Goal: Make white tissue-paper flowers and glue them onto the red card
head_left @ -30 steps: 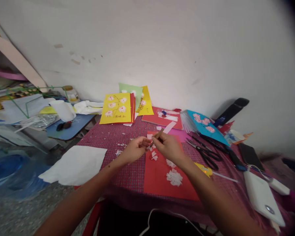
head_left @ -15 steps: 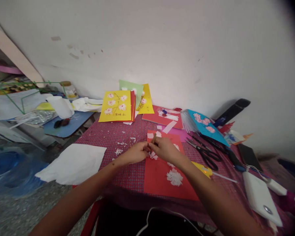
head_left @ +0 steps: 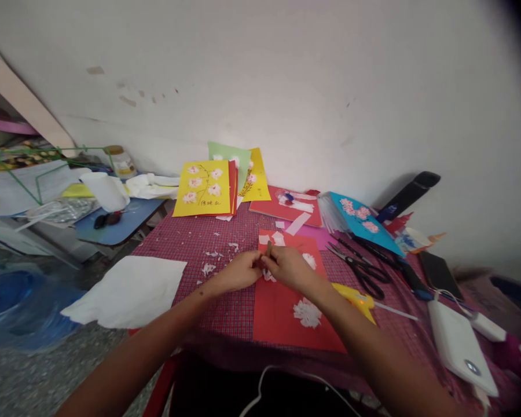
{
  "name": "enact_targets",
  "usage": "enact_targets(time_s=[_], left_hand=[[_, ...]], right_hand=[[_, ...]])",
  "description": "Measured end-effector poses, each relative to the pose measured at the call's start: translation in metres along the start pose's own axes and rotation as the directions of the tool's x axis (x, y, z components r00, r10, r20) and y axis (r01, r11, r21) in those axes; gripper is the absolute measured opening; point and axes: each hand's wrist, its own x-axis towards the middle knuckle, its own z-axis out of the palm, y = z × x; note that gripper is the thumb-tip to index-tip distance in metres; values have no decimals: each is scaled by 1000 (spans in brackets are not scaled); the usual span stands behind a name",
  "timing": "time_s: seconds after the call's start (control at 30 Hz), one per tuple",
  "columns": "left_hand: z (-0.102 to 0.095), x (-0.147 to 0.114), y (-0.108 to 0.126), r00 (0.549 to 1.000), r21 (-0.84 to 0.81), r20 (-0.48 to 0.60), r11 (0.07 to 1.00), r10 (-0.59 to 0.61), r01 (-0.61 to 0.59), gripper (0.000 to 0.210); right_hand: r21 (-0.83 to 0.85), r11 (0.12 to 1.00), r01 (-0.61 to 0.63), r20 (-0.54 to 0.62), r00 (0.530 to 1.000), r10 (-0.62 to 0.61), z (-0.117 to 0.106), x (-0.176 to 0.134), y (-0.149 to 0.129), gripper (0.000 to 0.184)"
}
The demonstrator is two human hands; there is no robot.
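Note:
Over a red paper sheet (head_left: 272, 321), my two hands meet with their fingertips together. My right hand (head_left: 290, 267) is closed around a short brown stick (head_left: 268, 249), whose upper end pokes out above the fingers. Beside it my left hand (head_left: 243, 270) is pinched; what lies between its fingertips is hidden. White torn-paper flowers (head_left: 307, 313) are on the red sheet, one partly under my hands. Small white paper pieces (head_left: 278, 238) lie near the sheet's top edge.
Black scissors (head_left: 364, 271) and a yellow glue gun (head_left: 351, 295) lie to the right, with a white power bank (head_left: 460, 341) beyond. White scraps (head_left: 209, 269) dot the checked cloth. A white sheet (head_left: 130, 292) overhangs the left edge. Yellow flower cards (head_left: 202, 188) stand behind.
My right hand has shifted slightly left and inward over the red sheet, the brown stick with it. More of the glue gun and of an upper paper flower shows now.

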Motion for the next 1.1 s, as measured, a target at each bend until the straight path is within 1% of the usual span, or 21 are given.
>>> enact_targets(time_s=[0.17, 0.4, 0.63, 0.73, 0.8, 0.83, 0.9, 0.93, 1.0, 1.07, 1.1], left_hand=[[4, 7, -2, 998, 42, -65, 999, -17, 19, 17], [7, 15, -5, 997, 140, -70, 989, -37, 46, 15], [7, 15, -9, 997, 154, -64, 987, -41, 51, 18], [6, 14, -9, 998, 157, -58, 986, -40, 49, 22], [3, 12, -8, 996, 130, -79, 991, -34, 45, 26], [0, 11, -7, 994, 116, -105, 992, -30, 42, 28], [-7, 11, -7, 984, 109, -176, 993, -26, 46, 28], [-11, 12, -6, 978, 124, -206, 991, -28, 54, 27], [-20, 17, -6, 971, 196, -235, 977, -39, 87, 22], [-26, 27, -6, 971, 285, -236, 951, -47, 115, 21], [-29, 33, -6, 971, 326, -234, 937, -46, 123, 20]], right_hand=[[39, 999, 22, 0, 1000, -22, 1, -2, 1, 17], [112, 994, -8, -70, 997, 16, 5, -7, 10, 22], [161, 986, -49, -162, 984, 76, 7, -7, 12, 28], [187, 980, -64, -208, 973, 104, 3, -10, 11, 29], [238, 970, -46, -283, 952, 115, -3, -19, 10, 29], [280, 960, -25, -338, 933, 123, -6, -27, 10, 28], [384, 923, 36, -458, 875, 157, -8, -50, 13, 23], [441, 896, 49, -483, 855, 190, -7, -64, 15, 20], [517, 854, 50, -501, 827, 255, 0, -96, 21, 18], [509, 860, 29, -538, 791, 292, 11, -124, 27, 16], [493, 870, 17, -578, 753, 313, 17, -136, 30, 16]])
